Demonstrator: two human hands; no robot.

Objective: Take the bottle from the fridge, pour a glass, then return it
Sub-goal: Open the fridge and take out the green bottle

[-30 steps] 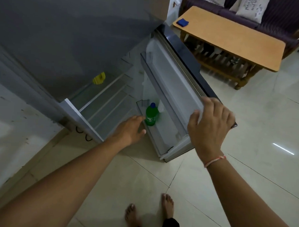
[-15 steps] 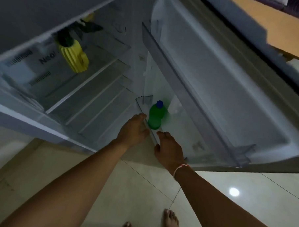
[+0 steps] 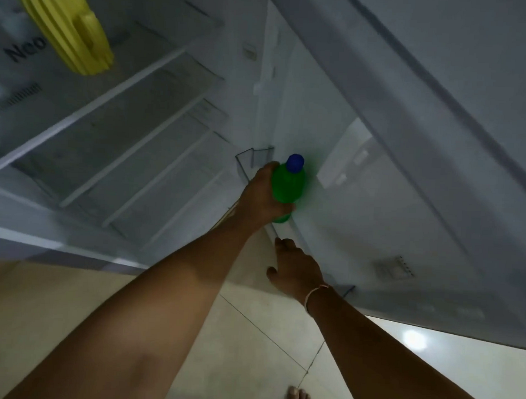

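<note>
Your left hand point(image 3: 260, 199) is wrapping the bottle point(image 3: 287, 186) in the door bin point(image 3: 247, 162); your right hand point(image 3: 295, 267), holding nothing, is resting on its rim. Lifting crookedly risks snagging the base.

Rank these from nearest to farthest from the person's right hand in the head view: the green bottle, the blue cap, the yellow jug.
Measured from the right hand:
1. Green bottle, just above it in the door shelf, held by the left hand.
2. Blue cap, on top of the bottle, slightly farther.
3. Yellow jug, far off on the upper left shelf.
</note>
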